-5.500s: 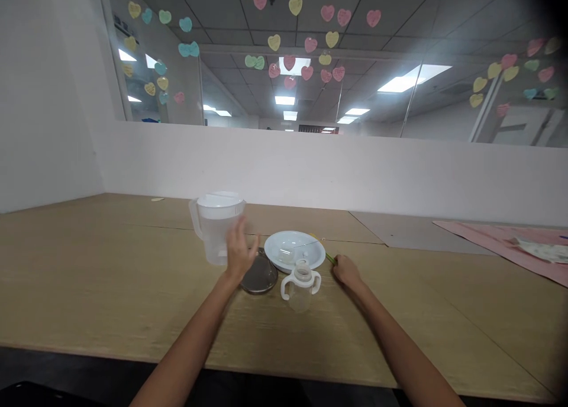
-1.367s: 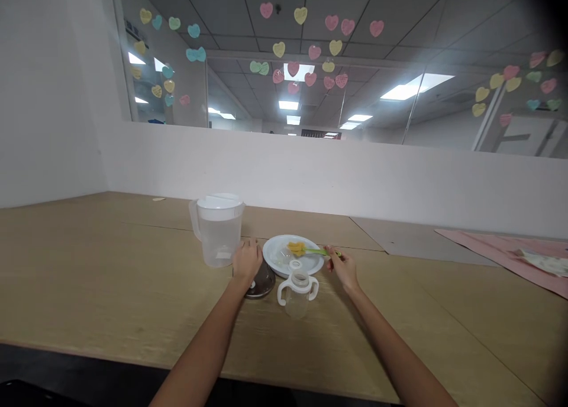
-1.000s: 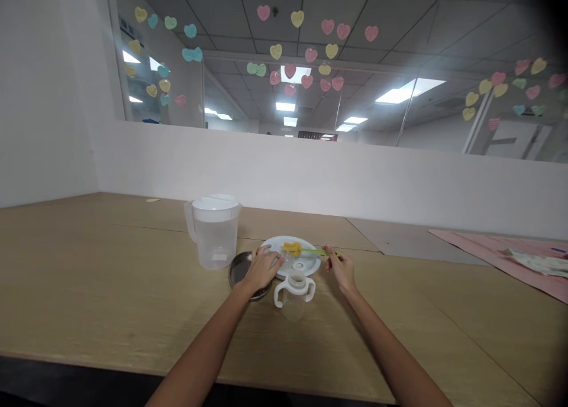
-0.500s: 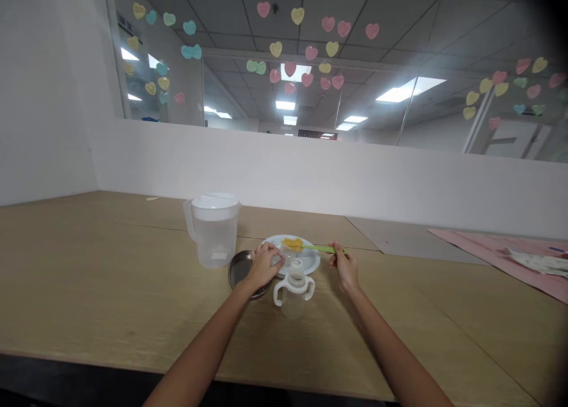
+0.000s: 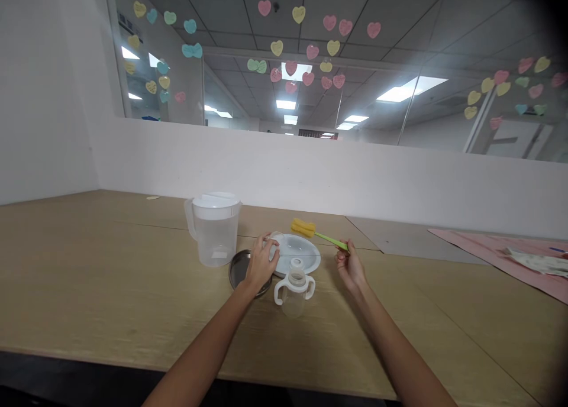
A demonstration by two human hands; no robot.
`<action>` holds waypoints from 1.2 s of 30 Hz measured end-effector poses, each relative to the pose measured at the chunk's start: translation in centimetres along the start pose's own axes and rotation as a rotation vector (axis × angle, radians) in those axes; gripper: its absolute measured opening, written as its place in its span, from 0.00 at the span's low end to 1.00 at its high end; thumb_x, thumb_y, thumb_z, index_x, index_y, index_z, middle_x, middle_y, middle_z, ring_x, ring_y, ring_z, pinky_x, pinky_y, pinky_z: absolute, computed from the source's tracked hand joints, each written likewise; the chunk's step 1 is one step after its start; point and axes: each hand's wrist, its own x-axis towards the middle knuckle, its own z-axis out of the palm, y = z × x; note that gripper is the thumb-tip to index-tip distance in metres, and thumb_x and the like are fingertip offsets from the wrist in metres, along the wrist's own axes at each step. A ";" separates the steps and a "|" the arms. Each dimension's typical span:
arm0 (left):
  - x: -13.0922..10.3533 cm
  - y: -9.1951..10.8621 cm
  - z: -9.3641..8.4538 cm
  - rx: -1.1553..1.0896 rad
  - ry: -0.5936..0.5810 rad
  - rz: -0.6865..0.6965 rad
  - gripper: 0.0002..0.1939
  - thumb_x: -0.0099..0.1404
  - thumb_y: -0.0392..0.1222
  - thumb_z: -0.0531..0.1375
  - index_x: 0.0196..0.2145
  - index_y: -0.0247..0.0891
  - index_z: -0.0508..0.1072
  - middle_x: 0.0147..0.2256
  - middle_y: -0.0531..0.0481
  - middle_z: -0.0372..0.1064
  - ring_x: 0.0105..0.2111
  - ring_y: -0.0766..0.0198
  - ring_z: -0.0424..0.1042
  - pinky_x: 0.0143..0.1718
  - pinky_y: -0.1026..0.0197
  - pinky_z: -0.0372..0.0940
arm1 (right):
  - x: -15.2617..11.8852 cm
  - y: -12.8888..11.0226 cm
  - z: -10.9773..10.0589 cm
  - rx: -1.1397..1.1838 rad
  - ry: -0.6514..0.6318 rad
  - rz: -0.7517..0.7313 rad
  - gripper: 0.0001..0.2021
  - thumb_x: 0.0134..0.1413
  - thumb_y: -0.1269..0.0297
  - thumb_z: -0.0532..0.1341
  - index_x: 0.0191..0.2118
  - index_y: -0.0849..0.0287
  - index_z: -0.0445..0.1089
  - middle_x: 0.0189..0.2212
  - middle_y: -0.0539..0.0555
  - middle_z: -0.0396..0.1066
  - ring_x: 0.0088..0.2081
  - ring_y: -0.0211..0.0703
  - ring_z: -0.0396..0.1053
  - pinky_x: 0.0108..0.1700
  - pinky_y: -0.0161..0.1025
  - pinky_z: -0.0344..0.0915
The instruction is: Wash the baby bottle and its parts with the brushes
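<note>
Left hand holds a clear piece, right hand a yellow-headed brush.

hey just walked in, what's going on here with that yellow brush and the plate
A person's right hand grips the green handle of a yellow sponge brush, its head near the far rim of a white plate. The left hand holds a clear piece over the plate's left side. An open two-handled bottle stands upright in front, a metal dish and a lidded pitcher to the left.
</note>
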 end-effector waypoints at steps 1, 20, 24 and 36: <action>0.0 0.1 -0.1 0.015 -0.001 0.032 0.08 0.59 0.37 0.51 0.37 0.39 0.66 0.47 0.45 0.59 0.50 0.58 0.58 0.51 0.54 0.53 | 0.0 -0.1 0.0 -0.019 -0.033 0.009 0.16 0.39 0.50 0.61 0.28 0.59 0.65 0.21 0.48 0.64 0.15 0.28 0.54 0.15 0.29 0.54; 0.9 -1.8 -2.1 0.290 0.224 -0.219 0.18 0.54 0.40 0.55 0.45 0.41 0.65 0.44 0.43 0.59 0.45 0.53 0.59 0.46 0.53 0.54 | 0.0 1.0 -0.1 0.041 -0.113 0.128 0.14 0.39 0.53 0.63 0.28 0.59 0.67 0.19 0.46 0.62 0.16 0.27 0.54 0.15 0.26 0.56; 0.7 -2.9 -2.1 0.568 -0.051 -0.217 0.20 0.50 0.35 0.56 0.43 0.40 0.67 0.43 0.40 0.62 0.44 0.49 0.59 0.43 0.50 0.53 | 0.2 1.2 -0.3 0.036 -0.059 0.132 0.13 0.39 0.55 0.64 0.28 0.60 0.68 0.19 0.47 0.63 0.16 0.27 0.54 0.13 0.26 0.55; 0.9 -2.0 -1.8 0.389 -0.166 -0.017 0.15 0.54 0.31 0.50 0.39 0.36 0.68 0.39 0.44 0.67 0.42 0.57 0.62 0.45 0.57 0.53 | -0.2 1.0 -0.1 -0.105 0.035 0.048 0.17 0.38 0.52 0.62 0.29 0.62 0.68 0.18 0.48 0.64 0.15 0.29 0.54 0.15 0.29 0.52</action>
